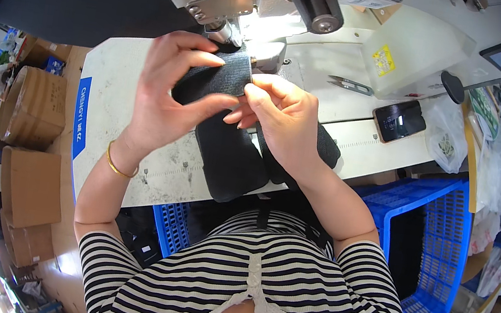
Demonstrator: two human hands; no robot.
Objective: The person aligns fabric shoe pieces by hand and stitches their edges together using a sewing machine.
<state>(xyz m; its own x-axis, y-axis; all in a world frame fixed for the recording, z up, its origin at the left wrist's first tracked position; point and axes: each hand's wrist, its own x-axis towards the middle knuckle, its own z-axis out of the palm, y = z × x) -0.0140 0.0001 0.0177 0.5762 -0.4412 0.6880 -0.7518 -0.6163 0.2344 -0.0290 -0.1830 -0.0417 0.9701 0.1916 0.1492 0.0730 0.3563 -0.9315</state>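
A dark, ribbed fabric piece (pixel 233 66) lies under the presser foot area of a sewing machine (pixel 222 4). My left hand (pixel 165 95) is curved around its left side, with the fingers on top and the thumb at the near edge. At its right edge, my right hand (pixel 288 123) pinches the fabric between thumb and forefinger. Below both hands, black padded-looking fabric (pixel 230 163) hangs over the near edge of the white table (pixel 118 130). More of the black fabric (pixel 328 145) shows behind my right wrist.
Thread snips (pixel 350 85) and a phone (pixel 399 122) lie on the table to the right, near a clear plastic bag (pixel 445 143). A blue crate (pixel 460 233) stands below on the right. Cardboard boxes (pixel 32 188) are stacked on the floor at left.
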